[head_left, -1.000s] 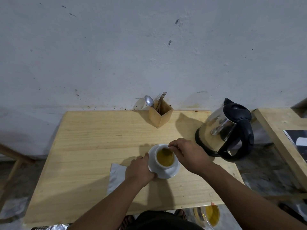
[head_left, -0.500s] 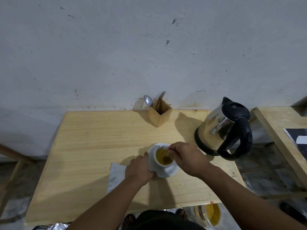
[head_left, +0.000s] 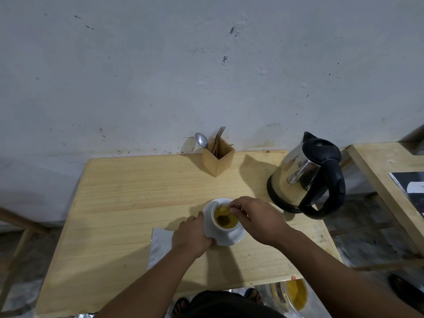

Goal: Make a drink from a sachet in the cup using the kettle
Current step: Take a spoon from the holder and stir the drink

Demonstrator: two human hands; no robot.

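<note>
- White saucer (head_left: 231, 237) rim pinched by the left hand (head_left: 191, 236); right hand (head_left: 257, 218) fingers closed on a stirrer, barely visible.
- Cup (head_left: 226, 220) of yellow drink sits near-centre on the table (head_left: 128, 203); kettle (head_left: 307, 177) far right.
- Risk: vigorous stirring could slop liquid over the rim.

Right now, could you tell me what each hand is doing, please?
Left hand: closed on the saucer's near-left rim.
Right hand: fingers pinched on a thin stirrer dipped in the cup; the stirrer is too blurred to name.

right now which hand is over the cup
The right hand, fingers pinched above the drink in the cup; the left hand only grips the saucer rim.
</note>
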